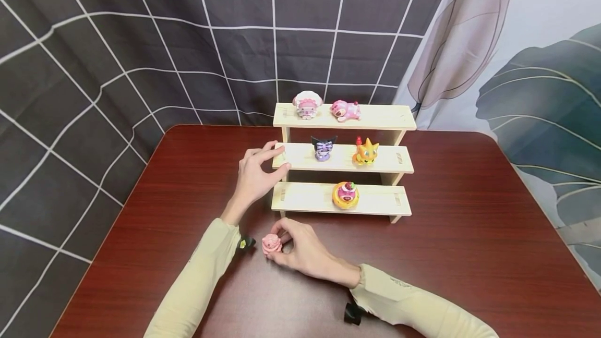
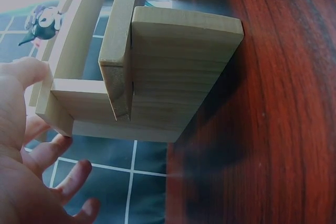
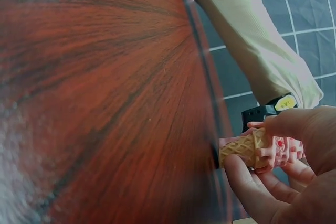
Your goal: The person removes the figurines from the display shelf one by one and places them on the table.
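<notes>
My left hand (image 1: 255, 175) holds the left end of the middle board of a three-tier wooden display shelf (image 1: 296, 159), thumb at the front edge and index finger on top. Its other fingers spread beside the shelf in the left wrist view. In front of the shelf, my right hand (image 1: 305, 248) pinches a small pink ice-cream-cone figurine (image 1: 271, 244) between thumb and fingers. The right wrist view shows its tan waffle cone (image 3: 242, 149) and pink ruffled top. Its base is at the tabletop; whether it touches, I cannot tell.
On the top board are a white-hooded figurine (image 1: 307, 105) and a pink lying one (image 1: 345, 110). The middle board bears a purple-black figurine (image 1: 323, 149) and an orange one (image 1: 366, 152). A round tart-like figurine (image 1: 346, 195) sits on the bottom board. A dark grid curtain (image 1: 235, 51) hangs behind.
</notes>
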A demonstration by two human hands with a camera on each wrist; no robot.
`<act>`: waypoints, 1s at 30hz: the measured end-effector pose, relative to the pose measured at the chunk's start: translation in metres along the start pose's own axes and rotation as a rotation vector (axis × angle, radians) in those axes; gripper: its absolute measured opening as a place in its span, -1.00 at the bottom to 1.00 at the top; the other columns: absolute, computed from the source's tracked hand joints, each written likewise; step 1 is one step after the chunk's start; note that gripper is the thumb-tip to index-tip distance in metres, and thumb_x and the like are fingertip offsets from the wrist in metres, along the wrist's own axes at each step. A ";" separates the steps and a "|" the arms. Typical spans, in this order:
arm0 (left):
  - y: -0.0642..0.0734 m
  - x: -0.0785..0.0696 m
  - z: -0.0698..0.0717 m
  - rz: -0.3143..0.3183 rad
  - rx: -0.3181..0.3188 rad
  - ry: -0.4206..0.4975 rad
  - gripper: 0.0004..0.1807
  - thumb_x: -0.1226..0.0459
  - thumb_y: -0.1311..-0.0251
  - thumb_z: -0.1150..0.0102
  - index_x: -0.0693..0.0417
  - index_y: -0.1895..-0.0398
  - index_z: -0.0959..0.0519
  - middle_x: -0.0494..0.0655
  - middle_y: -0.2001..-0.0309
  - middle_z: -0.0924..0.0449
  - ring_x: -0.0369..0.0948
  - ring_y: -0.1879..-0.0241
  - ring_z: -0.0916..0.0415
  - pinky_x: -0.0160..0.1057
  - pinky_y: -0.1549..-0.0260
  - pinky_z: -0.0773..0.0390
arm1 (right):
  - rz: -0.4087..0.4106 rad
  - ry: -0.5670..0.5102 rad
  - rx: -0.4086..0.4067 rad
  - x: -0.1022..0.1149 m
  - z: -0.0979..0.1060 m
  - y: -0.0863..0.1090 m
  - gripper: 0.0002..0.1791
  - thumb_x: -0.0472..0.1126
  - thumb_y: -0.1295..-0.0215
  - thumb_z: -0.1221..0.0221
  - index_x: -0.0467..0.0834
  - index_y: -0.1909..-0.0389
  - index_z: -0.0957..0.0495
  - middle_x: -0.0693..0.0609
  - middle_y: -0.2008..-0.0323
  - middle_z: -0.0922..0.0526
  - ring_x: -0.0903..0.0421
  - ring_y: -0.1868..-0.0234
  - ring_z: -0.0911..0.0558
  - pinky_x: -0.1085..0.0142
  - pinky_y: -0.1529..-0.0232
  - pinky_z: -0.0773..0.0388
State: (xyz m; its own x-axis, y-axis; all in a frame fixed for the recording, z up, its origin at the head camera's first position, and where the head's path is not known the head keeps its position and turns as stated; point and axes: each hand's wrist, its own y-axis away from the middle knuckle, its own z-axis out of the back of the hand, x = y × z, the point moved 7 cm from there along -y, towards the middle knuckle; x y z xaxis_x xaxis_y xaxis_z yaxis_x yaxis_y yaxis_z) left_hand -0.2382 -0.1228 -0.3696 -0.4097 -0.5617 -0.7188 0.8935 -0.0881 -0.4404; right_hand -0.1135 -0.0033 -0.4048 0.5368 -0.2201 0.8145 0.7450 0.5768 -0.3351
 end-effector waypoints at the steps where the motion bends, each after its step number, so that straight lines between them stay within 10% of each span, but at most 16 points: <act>1: 0.000 0.000 0.000 -0.001 0.000 0.001 -0.54 0.11 -0.07 -0.45 -0.04 -0.09 -0.72 -0.08 -0.24 -0.56 -0.02 -0.01 -0.42 0.11 0.02 -0.29 | 0.002 0.005 0.005 0.000 -0.001 0.000 -0.58 -0.39 0.03 -0.50 -0.19 0.19 -0.50 0.01 0.29 -0.70 0.25 0.31 -0.70 0.34 0.24 -0.61; 30: 0.000 -0.002 0.001 -0.020 -0.014 0.005 -0.55 0.13 -0.07 -0.45 -0.02 -0.07 -0.72 -0.04 -0.21 -0.57 0.00 0.01 -0.43 0.10 0.05 -0.31 | -0.042 0.040 0.096 -0.004 -0.010 0.003 -0.60 -0.35 -0.01 -0.48 -0.23 0.17 -0.50 0.02 0.28 -0.69 0.30 0.28 -0.65 0.43 0.16 -0.56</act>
State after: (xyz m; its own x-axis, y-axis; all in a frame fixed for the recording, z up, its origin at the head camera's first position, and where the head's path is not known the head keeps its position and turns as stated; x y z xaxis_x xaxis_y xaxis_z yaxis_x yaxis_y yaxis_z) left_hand -0.2372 -0.1221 -0.3676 -0.4281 -0.5558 -0.7126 0.8826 -0.0877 -0.4618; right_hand -0.1092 -0.0090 -0.4136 0.5222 -0.2757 0.8070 0.7269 0.6388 -0.2521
